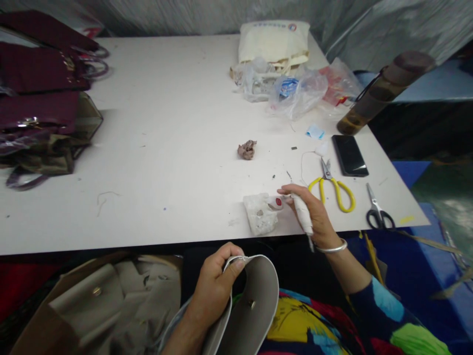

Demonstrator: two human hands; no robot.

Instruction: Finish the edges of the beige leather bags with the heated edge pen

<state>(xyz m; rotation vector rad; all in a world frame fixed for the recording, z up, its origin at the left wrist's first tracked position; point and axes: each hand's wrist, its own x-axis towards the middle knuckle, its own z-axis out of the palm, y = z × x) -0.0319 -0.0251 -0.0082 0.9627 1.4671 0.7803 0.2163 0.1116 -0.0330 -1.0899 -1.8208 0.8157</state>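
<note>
My left hand [216, 283] is closed on the rim of a grey bag [254, 305] held over my lap below the table edge; a small stud shows on its flap. My right hand [314, 214] rests on the white table [166, 148] near its front edge, fingers wrapped round a white tape-wound tool [303, 217] whose tip points at a crumpled white cloth [260, 214] with a small red-marked piece beside it. A silver bangle [332, 248] sits on that wrist.
Yellow scissors [332, 187], black-handled scissors [377, 209] and a black phone [349, 155] lie at the right. Plastic bags [295, 88], a cream tote [273, 42] and a brown bottle [384, 91] stand behind. Maroon bags [40, 88] pile at left. Grey pieces [111, 296] fill a carton.
</note>
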